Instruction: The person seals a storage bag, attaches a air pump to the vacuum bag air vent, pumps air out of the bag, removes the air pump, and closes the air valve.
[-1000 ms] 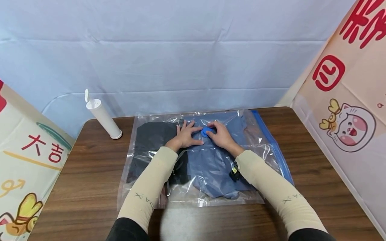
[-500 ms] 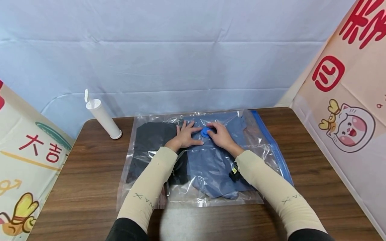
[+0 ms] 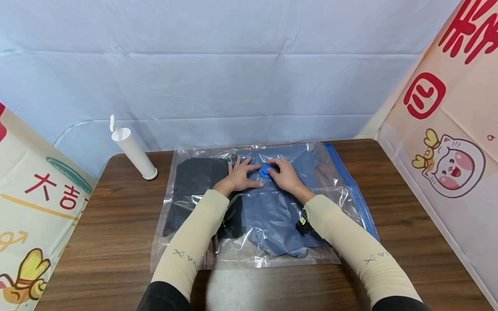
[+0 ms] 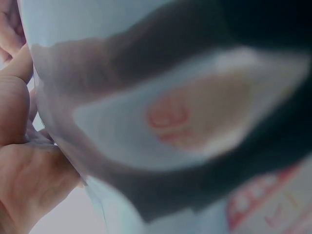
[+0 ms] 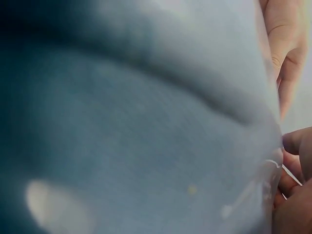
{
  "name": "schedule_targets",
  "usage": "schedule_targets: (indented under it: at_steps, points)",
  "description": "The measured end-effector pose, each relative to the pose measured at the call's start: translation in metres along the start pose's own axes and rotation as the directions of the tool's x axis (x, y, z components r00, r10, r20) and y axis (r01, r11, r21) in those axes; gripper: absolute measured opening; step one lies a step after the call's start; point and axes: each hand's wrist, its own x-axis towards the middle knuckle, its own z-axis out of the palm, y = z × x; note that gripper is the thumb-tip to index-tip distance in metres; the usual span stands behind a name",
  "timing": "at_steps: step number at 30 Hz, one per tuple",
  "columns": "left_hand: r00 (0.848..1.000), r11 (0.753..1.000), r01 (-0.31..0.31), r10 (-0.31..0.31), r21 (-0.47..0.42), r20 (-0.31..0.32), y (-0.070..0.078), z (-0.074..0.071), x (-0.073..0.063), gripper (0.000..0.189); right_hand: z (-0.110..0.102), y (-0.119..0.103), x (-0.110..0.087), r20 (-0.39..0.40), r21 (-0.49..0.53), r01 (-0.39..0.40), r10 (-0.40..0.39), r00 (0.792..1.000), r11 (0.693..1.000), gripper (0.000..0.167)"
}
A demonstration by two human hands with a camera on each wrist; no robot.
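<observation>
A clear vacuum storage bag (image 3: 241, 255) lies flat with a folded dark garment (image 3: 198, 175) and a blue garment (image 3: 268, 216) inside. Its blue zip edge (image 3: 350, 183) runs down the right side. Near the middle of the bag is a round blue valve cap (image 3: 265, 171). My right hand (image 3: 287, 176) pinches this cap between thumb and fingers. Spread fingers of my left hand (image 3: 239, 177) rest on the plastic just left of it, a fingertip close to the cap. Both wrist views are mostly filled by blurred plastic; the cap is hidden there.
On the back left of the brown wooden table (image 3: 113, 242) stands a white cylindrical tube (image 3: 134, 153), its lid flipped up. A pale blue cloth (image 3: 218, 69) hangs behind, and printed cloths (image 3: 459, 172) flank both sides.
</observation>
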Motion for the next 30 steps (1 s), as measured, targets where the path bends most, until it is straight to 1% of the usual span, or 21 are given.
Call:
schedule_targets:
  at_steps: [4, 7, 11, 17, 20, 24, 30]
  points:
    - [1.000, 1.000, 0.006, -0.006, -0.004, 0.002, -0.0001, 0.0010, -0.0009, 0.073, 0.0013, 0.0009, -0.0002, -0.006, 0.011, -0.015, 0.015, 1.000, 1.000, 0.025]
    - [1.000, 1.000, 0.005, -0.005, -0.003, -0.006, 0.0002, 0.0007, -0.0010, 0.072, 0.0014, 0.0005, 0.0001, -0.017, 0.017, 0.000, 0.000, 1.000, 1.000, 0.022]
    - [1.000, 1.000, 0.001, -0.001, 0.000, -0.010, 0.0000, 0.0004, -0.0004, 0.072, 0.0009, -0.0003, 0.0001, -0.015, 0.013, 0.023, -0.023, 1.000, 1.000, 0.024]
    - [1.000, 1.000, -0.004, 0.004, 0.004, 0.001, 0.0000, -0.0011, 0.0008, 0.073, 0.0003, -0.0012, 0.0008, 0.000, 0.002, -0.010, 0.010, 1.000, 1.000, 0.032]
    - [1.000, 1.000, -0.002, 0.002, 0.010, 0.000, 0.0003, -0.0015, 0.0013, 0.073, 0.0005, -0.0012, 0.0010, -0.011, 0.001, -0.007, 0.007, 1.000, 1.000, 0.029]
    - [1.000, 1.000, 0.003, -0.003, 0.015, 0.001, 0.0005, -0.0015, 0.0014, 0.073, 0.0007, -0.0007, 0.0008, -0.018, -0.006, 0.019, -0.019, 1.000, 1.000, 0.026]
    - [1.000, 1.000, 0.001, -0.001, 0.013, 0.007, 0.0007, -0.0017, 0.0011, 0.072, 0.0001, 0.0004, 0.0015, 0.013, -0.020, -0.012, 0.013, 1.000, 1.000, 0.038]
